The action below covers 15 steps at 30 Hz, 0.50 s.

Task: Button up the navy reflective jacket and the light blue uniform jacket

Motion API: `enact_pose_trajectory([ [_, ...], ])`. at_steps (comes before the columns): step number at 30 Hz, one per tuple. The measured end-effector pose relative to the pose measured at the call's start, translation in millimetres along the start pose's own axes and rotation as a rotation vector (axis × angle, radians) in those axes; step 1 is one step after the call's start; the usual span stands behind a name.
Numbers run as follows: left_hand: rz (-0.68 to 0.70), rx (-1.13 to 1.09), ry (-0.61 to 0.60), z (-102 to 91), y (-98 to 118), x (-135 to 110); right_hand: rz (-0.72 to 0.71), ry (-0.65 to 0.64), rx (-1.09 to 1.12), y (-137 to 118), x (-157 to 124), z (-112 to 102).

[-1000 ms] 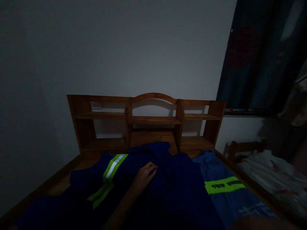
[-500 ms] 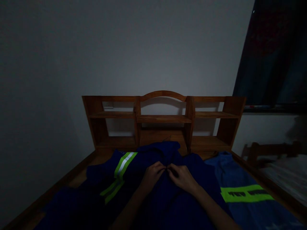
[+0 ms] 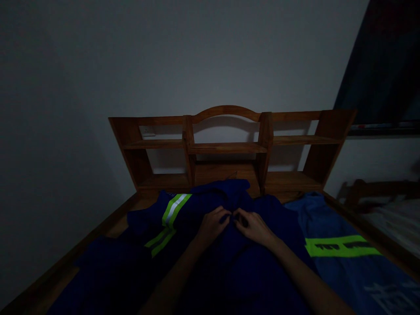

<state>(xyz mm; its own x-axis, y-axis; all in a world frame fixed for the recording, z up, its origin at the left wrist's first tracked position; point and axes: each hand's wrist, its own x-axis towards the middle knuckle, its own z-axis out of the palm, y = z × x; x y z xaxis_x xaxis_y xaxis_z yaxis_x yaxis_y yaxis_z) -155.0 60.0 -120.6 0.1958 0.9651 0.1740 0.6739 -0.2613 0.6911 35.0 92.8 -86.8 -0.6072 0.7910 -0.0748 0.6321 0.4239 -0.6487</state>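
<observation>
A dark blue work jacket (image 3: 229, 273) lies spread out in front of me, its collar toward the wooden shelf unit. A yellow-green and silver reflective stripe (image 3: 173, 211) crosses its left side. My left hand (image 3: 214, 225) and my right hand (image 3: 255, 226) meet at the middle front of the jacket, just below the collar. Thumb and fingers of each hand are pinched on the cloth there. Whether a button or other fastener sits between the fingertips is too dark to make out.
A wooden shelf unit (image 3: 226, 149) stands behind the jacket against a pale wall (image 3: 210, 52). To the right lies a lighter blue garment (image 3: 337, 275) with a yellow-green band (image 3: 344, 246). A dark window (image 3: 387, 74) and another wooden frame (image 3: 377, 191) are further right.
The view has tilted, so shelf and jacket sit higher in the picture. Both hands stay at the jacket's front, with the fingers slightly more curled and the fingertips a little further apart.
</observation>
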Motion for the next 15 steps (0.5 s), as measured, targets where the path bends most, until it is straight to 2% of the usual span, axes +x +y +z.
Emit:
enact_pose_trajectory([
  [4, -0.016, 0.012, 0.017, 0.9, 1.3, -0.6, -0.009, 0.005, -0.017, -4.0, -0.7, -1.6],
  [8, -0.016, -0.001, -0.017, -1.3, 3.3, 0.5, 0.006, 0.03, -0.074, -2.8, -0.5, 1.2],
  [15, 0.053, -0.107, -0.064, -4.6, -1.9, 2.5, 0.008, 0.075, -0.136, -2.2, -0.8, 3.6],
])
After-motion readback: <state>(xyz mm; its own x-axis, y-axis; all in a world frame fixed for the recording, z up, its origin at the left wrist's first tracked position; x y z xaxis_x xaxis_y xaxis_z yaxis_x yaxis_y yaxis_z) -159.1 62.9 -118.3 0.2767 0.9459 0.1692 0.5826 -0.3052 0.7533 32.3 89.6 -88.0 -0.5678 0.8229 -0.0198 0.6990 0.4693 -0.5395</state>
